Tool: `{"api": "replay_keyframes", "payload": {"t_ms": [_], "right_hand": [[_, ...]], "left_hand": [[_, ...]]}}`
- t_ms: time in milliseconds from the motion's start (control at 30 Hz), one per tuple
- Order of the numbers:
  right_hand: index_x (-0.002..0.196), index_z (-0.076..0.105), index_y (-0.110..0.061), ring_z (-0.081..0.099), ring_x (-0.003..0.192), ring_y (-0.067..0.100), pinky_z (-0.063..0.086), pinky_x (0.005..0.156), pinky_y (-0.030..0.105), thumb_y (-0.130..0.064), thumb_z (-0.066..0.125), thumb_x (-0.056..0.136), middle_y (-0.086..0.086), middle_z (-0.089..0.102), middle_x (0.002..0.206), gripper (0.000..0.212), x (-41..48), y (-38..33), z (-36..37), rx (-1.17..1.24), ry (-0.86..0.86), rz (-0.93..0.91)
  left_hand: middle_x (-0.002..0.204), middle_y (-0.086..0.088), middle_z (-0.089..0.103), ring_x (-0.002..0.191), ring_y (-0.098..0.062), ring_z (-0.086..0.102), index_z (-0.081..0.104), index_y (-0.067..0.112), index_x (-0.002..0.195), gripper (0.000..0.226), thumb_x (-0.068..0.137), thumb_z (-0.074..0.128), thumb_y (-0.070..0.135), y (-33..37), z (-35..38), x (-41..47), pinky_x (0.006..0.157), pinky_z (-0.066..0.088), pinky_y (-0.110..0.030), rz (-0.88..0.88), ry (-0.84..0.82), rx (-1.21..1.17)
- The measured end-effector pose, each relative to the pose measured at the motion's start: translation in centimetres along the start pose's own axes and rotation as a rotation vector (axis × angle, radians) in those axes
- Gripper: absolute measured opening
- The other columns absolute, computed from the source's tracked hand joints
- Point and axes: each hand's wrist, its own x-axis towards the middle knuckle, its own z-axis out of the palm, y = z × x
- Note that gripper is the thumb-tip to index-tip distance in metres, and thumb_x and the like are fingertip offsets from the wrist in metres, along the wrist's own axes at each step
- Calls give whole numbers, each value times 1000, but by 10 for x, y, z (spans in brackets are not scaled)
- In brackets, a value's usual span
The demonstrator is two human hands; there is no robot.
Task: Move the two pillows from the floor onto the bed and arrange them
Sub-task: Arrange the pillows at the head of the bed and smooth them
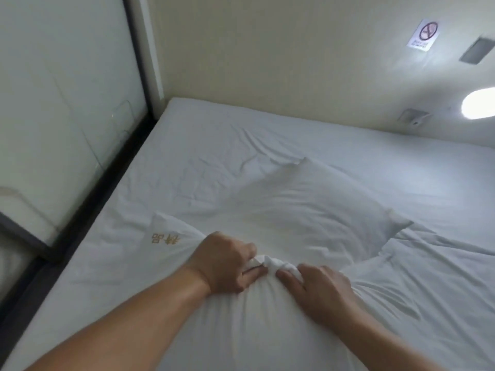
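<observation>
Both hands [222, 261] [318, 287] clutch bunched pillow [281, 215] on bed [214, 145].

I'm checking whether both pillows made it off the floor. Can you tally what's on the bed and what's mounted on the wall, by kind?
Pillows on the bed: 1 clearly, the pillow gripped by the left hand and right hand; a second cannot be told apart
No-smoking sign: 1
Wall lamp: 1
Wall plates: 2, one grey, one by the lamp
Total: 5
</observation>
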Motion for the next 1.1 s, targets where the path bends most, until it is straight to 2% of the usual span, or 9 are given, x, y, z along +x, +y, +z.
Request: {"api": "replay_keyframes", "payload": {"t_ms": [67,133,233,300,467,633,800,900,1100], "right_hand": [[68,55,-24,63,89,28,38,63,36,-87,13,71,4,70,87,76,45,-16,-46,125,71,85],[76,60,-23,62,96,29,39,69,37,-86,18,71,7,70,97,76,106,-28,-89,196,157,177],[97,52,-24,58,105,33,34,73,40,-79,28,75,14,64,113,64,192,-39,-137,178,236,281],[115,45,-21,52,112,34,35,80,44,-78,30,78,13,57,121,69,232,-47,-140,79,231,270],[142,23,-31,39,123,33,36,90,48,-77,32,81,6,36,142,77,264,-82,-67,-32,108,74],[143,15,-39,34,127,34,39,93,50,-77,30,81,3,24,149,75,342,-124,-11,20,98,-41],[145,10,-43,27,133,41,27,103,62,-89,24,67,7,18,154,92,413,-145,50,46,-61,269],[147,0,-37,37,123,43,33,98,59,-87,21,70,16,26,148,95,411,-141,101,-27,-28,323],[145,0,-31,49,103,34,41,82,49,-87,14,72,16,47,122,93,437,-133,133,-49,56,362]], "left_hand": [[63,-7,66,57,-30,62,58,17,70,39,83,58,54,-36,-56,58,56,43,-32,101,46,128],[87,-9,68,83,-29,61,62,17,89,39,86,52,55,-68,-107,128,74,37,-37,144,111,314],[136,-9,49,128,-27,36,47,27,130,57,84,43,61,-113,-147,212,106,15,-49,-179,72,418],[155,-6,23,143,-29,9,28,39,143,69,82,29,71,-146,-130,223,109,-6,-61,-378,4,290],[161,1,-8,143,-34,-17,1,46,146,83,71,1,83,-220,-24,147,104,-15,-67,-596,-249,147],[161,2,-9,143,-36,-15,-3,49,143,86,66,-1,86,-314,38,127,104,-11,-69,-796,-208,104],[156,-3,-28,140,-37,-24,-23,54,136,99,51,1,99,-350,102,125,103,0,-73,-997,-131,-156],[151,-8,-38,135,-38,-33,-27,52,135,99,53,5,98,-345,136,130,101,-3,-75,-1053,-80,-186],[155,-26,-12,138,-49,-10,-8,35,147,100,65,9,90,-344,147,188,100,11,-75,-1248,-84,-42]]}}
